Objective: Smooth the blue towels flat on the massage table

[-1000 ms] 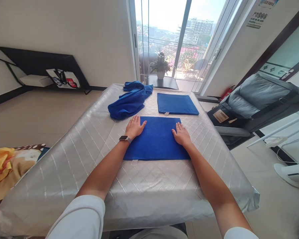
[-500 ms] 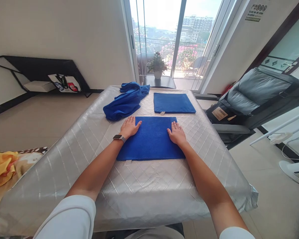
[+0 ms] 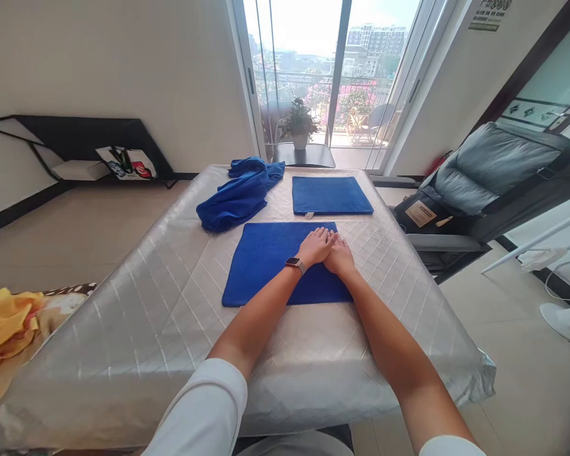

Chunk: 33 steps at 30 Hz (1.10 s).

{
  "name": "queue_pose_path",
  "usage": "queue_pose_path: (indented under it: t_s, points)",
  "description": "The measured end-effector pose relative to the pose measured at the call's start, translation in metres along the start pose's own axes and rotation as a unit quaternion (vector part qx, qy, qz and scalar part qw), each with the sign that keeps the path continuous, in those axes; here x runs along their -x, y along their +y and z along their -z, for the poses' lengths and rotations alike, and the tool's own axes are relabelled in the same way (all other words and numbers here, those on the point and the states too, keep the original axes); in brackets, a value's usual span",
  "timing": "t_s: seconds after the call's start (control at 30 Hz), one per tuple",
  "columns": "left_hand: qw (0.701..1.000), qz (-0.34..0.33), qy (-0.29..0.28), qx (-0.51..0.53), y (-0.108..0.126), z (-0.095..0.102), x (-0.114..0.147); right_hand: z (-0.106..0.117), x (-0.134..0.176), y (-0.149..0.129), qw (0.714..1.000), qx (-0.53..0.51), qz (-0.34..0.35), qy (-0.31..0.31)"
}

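A blue towel [image 3: 266, 259] lies folded flat into a rectangle in front of me. My left hand [image 3: 316, 246], with a watch [image 3: 293, 261] at its wrist, rests flat on the towel's right part, fingers stretched out and touching my right hand. My right hand [image 3: 341, 256] lies on the towel's right edge, its fingers partly covered by the left ones. Farther back on the right is a second folded blue towel [image 3: 332, 195] with a small white tag. Back left, a crumpled blue towel [image 3: 240, 193] lies in a loose heap.
A silver quilted cloth [image 3: 171, 316] covers the table. Beyond its far edge, a potted plant [image 3: 300, 123] stands on a chair by the glass door. A grey recliner [image 3: 484, 183] is at the right; yellow cloth [image 3: 9, 323] lies at the lower left.
My left hand has slid right across the folded towel, from its left edge to my right hand. My right hand has stayed at the right edge.
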State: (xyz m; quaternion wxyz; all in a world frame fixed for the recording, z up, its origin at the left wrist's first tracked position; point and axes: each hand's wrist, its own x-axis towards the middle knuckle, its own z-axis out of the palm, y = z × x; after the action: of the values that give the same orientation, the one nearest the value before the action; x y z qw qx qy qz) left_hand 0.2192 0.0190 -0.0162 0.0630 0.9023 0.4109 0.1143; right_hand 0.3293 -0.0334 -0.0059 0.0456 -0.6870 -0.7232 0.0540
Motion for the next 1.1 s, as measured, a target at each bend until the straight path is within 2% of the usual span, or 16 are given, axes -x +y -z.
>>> queue_pose_path:
  t_s: [0.13,0.27,0.4,0.5,0.63,0.9,1.1]
  points:
    - [0.993,0.114,-0.024,0.007,-0.023,0.008,0.02,0.002,-0.001,-0.003,1.0,-0.015,-0.02,-0.004]
    - [0.987,0.156,-0.038,-0.019,-0.065,0.026,0.057,0.0,-0.003,-0.003,0.999,-0.025,-0.025,-0.003]
    - [0.973,0.228,-0.024,-0.04,-0.11,0.04,0.099,-0.003,-0.005,0.0,0.999,-0.026,-0.026,-0.005]
    - [0.962,0.268,-0.006,-0.047,-0.13,0.045,0.123,-0.004,-0.006,0.001,1.0,-0.02,-0.024,-0.004]
    - [0.958,0.282,0.012,-0.043,-0.134,0.047,0.134,-0.005,-0.006,0.0,1.0,-0.004,-0.024,0.001]
    - [0.96,0.275,0.023,-0.041,-0.131,0.047,0.131,0.006,0.0,-0.003,0.998,0.056,-0.011,0.016]
    - [0.961,0.273,0.028,-0.038,-0.129,0.048,0.132,0.016,-0.035,-0.002,1.0,0.025,0.006,-0.01]
